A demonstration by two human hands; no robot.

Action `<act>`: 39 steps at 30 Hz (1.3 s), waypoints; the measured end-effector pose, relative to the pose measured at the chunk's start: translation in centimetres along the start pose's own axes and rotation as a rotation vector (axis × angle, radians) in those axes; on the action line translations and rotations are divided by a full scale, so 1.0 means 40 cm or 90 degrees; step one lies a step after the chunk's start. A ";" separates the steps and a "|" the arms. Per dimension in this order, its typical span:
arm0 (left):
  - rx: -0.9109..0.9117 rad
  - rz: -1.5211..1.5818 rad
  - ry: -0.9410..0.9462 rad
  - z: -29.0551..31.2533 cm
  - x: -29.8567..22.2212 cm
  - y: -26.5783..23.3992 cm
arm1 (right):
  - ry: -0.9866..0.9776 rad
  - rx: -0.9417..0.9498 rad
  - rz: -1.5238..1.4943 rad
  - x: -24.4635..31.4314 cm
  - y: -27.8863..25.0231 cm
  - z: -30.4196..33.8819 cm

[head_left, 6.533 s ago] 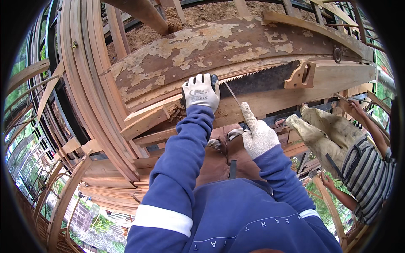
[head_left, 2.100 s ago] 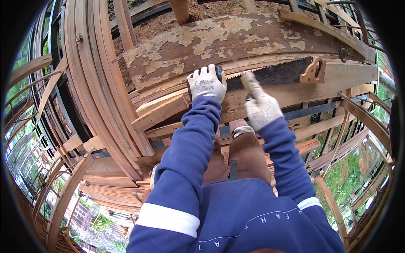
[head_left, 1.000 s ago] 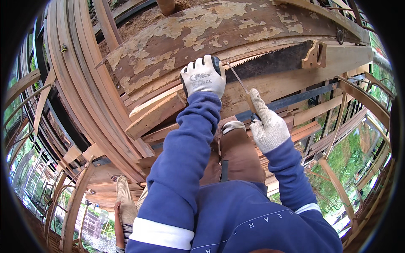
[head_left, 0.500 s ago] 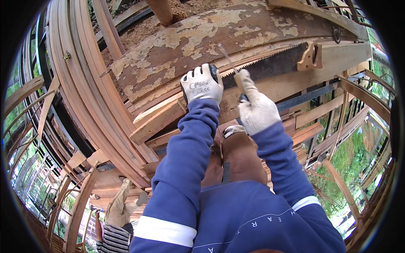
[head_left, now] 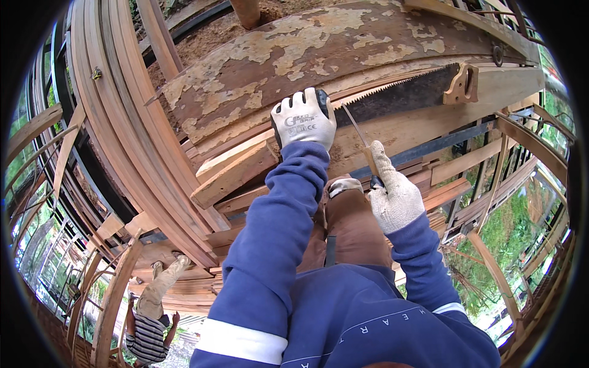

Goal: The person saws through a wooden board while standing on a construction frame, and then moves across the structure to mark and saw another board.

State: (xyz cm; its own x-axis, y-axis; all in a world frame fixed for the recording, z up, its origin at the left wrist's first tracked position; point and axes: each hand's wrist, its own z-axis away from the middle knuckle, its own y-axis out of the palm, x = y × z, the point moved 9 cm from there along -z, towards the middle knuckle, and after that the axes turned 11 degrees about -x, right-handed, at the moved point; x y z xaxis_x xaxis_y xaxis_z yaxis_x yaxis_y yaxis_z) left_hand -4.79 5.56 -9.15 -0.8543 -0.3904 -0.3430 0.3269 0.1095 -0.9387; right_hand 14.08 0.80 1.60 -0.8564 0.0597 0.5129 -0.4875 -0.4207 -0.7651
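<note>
A handsaw [head_left: 405,97] with a dark blade and a wooden handle [head_left: 460,84] rests with its teeth upward against a long wooden beam [head_left: 417,126]. My left hand [head_left: 305,121], in a white glove with black palm, is closed over the blade's left end and the wood there; its fingertips are partly hidden. In my right hand [head_left: 396,197], also gloved, is a slim file [head_left: 356,127] held by its wooden handle. The index finger lies along that handle. The file's tip points up and left to the teeth near my left hand.
Beyond the saw lies a wide plank [head_left: 264,67] with flaking bark. Long boards [head_left: 126,110] are stacked at the left, and a short wood block [head_left: 236,175] sits below my left hand. Another person [head_left: 150,325] in a striped shirt is at the lower left.
My right hand has drawn the file back toward me, down and to the right. My left hand stays on the saw. The person at the lower left has shifted position.
</note>
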 end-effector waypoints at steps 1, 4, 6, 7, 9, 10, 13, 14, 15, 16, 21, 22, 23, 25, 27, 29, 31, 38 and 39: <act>0.003 -0.001 -0.001 -0.001 0.002 0.001 | 0.005 0.011 0.025 -0.002 0.005 0.001; -0.010 0.009 -0.001 -0.003 0.006 0.004 | -0.016 0.004 0.045 -0.004 0.018 -0.018; -0.019 0.016 0.000 0.000 0.003 0.004 | -0.049 -0.011 0.049 0.002 0.032 -0.054; -0.021 0.018 -0.002 -0.001 0.000 0.004 | -0.067 -0.020 0.053 0.007 0.041 -0.083; -0.017 0.014 -0.001 0.004 0.001 0.001 | -0.059 -0.023 0.060 0.018 0.073 -0.139; -0.012 0.018 -0.006 0.004 -0.003 0.000 | -0.042 -0.023 0.092 0.014 0.080 -0.152; -0.002 0.021 -0.025 0.003 0.012 0.006 | -0.070 -0.068 -0.024 0.037 0.043 -0.138; -0.006 0.020 -0.025 0.006 0.018 0.006 | -0.068 -0.058 -0.064 0.032 0.034 -0.111; -0.011 0.023 -0.024 0.003 0.014 0.006 | -0.059 -0.027 -0.084 0.018 0.039 -0.088; -0.017 0.027 -0.022 0.005 0.011 0.007 | -0.067 -0.022 -0.061 0.008 0.038 -0.060; -0.020 0.012 -0.026 0.004 0.013 0.002 | -0.071 0.008 0.008 -0.010 0.030 0.007; -0.022 0.010 -0.025 0.004 0.013 -0.001 | -0.063 0.021 0.023 -0.009 0.028 0.010; -0.023 0.011 -0.024 0.004 0.011 -0.001 | -0.058 0.024 0.033 -0.006 0.026 0.010; -0.015 0.006 -0.026 0.006 0.013 0.000 | -0.049 0.032 0.055 0.003 0.031 0.009; -0.012 -0.001 -0.025 0.007 0.009 -0.001 | -0.039 0.028 0.045 0.011 0.040 -0.005; -0.017 -0.008 -0.023 0.006 0.012 -0.002 | -0.044 0.037 0.041 0.027 0.064 -0.042; -0.001 0.006 -0.026 0.004 0.004 0.004 | -0.053 0.036 0.074 0.029 0.098 -0.098; -0.039 0.057 -0.045 0.001 0.018 -0.002 | -0.049 -0.081 -0.096 0.022 0.050 -0.105; -0.047 0.075 -0.046 0.005 0.022 -0.005 | -0.060 -0.066 -0.111 0.016 0.052 -0.088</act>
State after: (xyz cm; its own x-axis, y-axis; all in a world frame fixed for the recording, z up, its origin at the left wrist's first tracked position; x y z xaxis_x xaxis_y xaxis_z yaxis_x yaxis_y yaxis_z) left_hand -5.53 5.03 -9.24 -0.7800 -0.4354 -0.4495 0.3896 0.2241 -0.8933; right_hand 11.92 3.14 -1.04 -0.7400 0.0373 0.6715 -0.6462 -0.3163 -0.6946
